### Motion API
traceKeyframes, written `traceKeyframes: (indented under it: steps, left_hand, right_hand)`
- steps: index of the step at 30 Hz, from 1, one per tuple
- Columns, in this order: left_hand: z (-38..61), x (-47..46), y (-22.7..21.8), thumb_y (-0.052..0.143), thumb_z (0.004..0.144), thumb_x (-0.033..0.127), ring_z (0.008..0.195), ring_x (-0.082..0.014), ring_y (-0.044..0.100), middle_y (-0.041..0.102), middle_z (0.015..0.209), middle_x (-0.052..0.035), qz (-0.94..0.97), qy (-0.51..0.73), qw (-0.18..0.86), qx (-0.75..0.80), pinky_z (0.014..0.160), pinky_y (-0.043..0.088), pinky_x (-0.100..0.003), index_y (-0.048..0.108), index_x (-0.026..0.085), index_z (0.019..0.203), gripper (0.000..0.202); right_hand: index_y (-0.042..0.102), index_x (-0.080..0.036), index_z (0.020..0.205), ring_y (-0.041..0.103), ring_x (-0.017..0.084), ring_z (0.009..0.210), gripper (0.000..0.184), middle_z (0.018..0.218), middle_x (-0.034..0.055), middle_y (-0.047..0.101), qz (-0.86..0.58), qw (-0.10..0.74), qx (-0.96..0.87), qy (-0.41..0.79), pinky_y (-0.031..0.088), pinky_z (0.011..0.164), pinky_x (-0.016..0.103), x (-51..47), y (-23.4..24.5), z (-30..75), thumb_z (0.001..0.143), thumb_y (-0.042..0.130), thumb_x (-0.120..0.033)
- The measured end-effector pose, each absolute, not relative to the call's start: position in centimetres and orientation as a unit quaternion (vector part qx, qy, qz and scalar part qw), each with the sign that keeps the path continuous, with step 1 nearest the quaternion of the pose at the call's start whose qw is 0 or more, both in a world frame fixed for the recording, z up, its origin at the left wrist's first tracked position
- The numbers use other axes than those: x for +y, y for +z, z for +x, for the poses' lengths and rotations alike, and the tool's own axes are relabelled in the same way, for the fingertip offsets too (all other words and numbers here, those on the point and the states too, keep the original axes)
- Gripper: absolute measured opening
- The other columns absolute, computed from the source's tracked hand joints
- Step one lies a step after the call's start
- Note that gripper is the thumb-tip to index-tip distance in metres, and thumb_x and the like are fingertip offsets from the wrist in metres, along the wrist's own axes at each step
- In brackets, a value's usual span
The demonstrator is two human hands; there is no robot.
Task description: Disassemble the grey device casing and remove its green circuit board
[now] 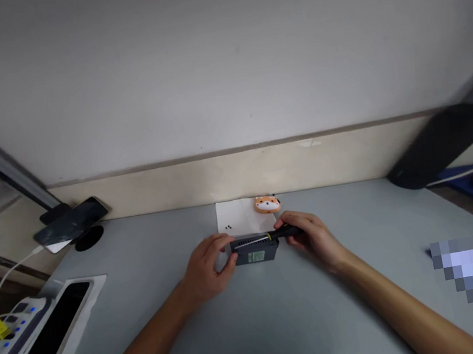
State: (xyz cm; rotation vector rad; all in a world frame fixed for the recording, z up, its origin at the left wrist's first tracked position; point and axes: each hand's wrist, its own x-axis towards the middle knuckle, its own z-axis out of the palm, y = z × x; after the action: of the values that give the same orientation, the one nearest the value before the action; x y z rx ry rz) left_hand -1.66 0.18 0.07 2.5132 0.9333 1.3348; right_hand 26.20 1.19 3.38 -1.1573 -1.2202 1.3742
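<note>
My left hand (207, 269) is closed on the left end of a small dark grey box (268, 251), thumb in front and fingers at the top. The box has a row of vent slots and a pale green label (256, 256) on the side facing me. In my right hand (314, 241) is a screwdriver (283, 232) with a black handle and a yellow ring. Its metal shaft points left along the slotted side, the tip near my left fingers; I cannot tell whether the tip touches the box. Several tiny dark pieces (228, 227) lie on white paper (236, 213) behind the box.
An orange animal-face pouch (267, 204) sits on the paper's right part. To the left are a phone on a stand (73, 223), another phone (55, 328) on white paper and a power strip (22, 337) with cables. A dark cylinder (437, 147) leans at the back right.
</note>
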Motion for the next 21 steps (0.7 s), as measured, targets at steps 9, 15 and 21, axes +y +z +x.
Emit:
traceKeyframes:
  steps: [9, 15, 21]
  left_hand:
    - [-1.55, 0.24, 0.28, 0.062, 0.095, 0.015, 0.087, -0.0150, 0.066, 0.068, 0.110, -0.0071, 0.839, 0.445, 0.074, 0.303, 0.085, 0.058, -0.033, 0.055, 0.022, 0.126, 0.032]
    - [-1.53, 0.34, 0.53, 0.060, 0.095, 0.013, 0.100, -0.0175, 0.067, 0.067, 0.112, -0.0077, 0.848, 0.443, 0.072, 0.282, 0.089, 0.057, -0.034, 0.058, 0.022, 0.119, 0.026]
    - [-1.60, 0.40, 0.57, 0.061, 0.095, 0.013, 0.099, -0.0173, 0.067, 0.067, 0.113, -0.0074, 0.853, 0.434, 0.061, 0.283, 0.089, 0.058, -0.033, 0.058, 0.023, 0.121, 0.028]
  right_hand:
    - [0.072, -0.016, 0.081, 0.040, 0.011, 0.053, 0.037, 0.058, -0.0002, 0.051, -0.484, 0.465, -0.492, 0.555, 0.026, 0.050, 0.027, 1.24, 4.01, 26.53, 0.088, 0.062, -0.050]
    - [0.072, -0.016, 0.081, 0.041, 0.011, 0.052, 0.038, 0.060, 0.0007, 0.053, -0.486, 0.471, -0.496, 0.544, 0.028, 0.051, 0.027, 1.31, 4.02, 26.67, 0.089, 0.061, -0.051]
    - [0.072, -0.016, 0.081, 0.043, 0.011, 0.055, 0.037, 0.066, 0.0010, 0.052, -0.488, 0.463, -0.502, 0.544, 0.028, 0.050, 0.027, 1.27, 4.04, 26.77, 0.089, 0.062, -0.050]
